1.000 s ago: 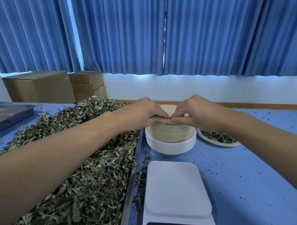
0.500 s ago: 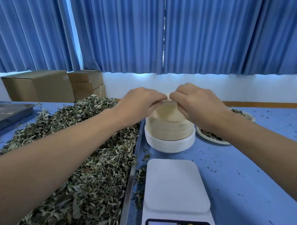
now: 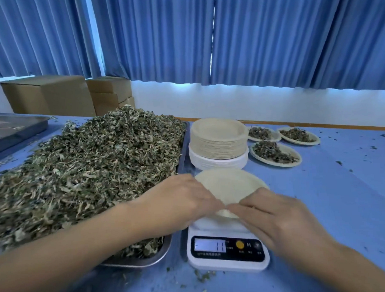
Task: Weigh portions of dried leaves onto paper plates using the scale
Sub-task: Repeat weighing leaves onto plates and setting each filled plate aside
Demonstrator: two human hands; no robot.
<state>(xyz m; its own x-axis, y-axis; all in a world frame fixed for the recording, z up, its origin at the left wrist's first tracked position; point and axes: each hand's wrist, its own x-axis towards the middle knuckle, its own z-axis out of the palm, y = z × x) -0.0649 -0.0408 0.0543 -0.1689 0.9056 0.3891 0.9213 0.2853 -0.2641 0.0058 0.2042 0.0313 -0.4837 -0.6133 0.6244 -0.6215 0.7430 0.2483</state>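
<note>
Together, left hand (image 3: 181,203) and right hand (image 3: 278,219) pinch the near rim of the paper plate (image 3: 230,184) over the scale (image 3: 227,262).

The blue tabletop (image 3: 322,206) carries a metal tray (image 3: 137,263) heaped with dried leaves (image 3: 88,161) on the left. A white scale (image 3: 227,263) sits just beside it, with a stack of plates (image 3: 219,144) behind. Three filled plates (image 3: 276,165) lie to the right, a second tray (image 3: 14,131) far left, and leaf crumbs (image 3: 204,275) are scattered about.

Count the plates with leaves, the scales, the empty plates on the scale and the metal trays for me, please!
Plates with leaves: 3
Scale: 1
Empty plate on it: 1
Metal trays: 2
Total: 7
</note>
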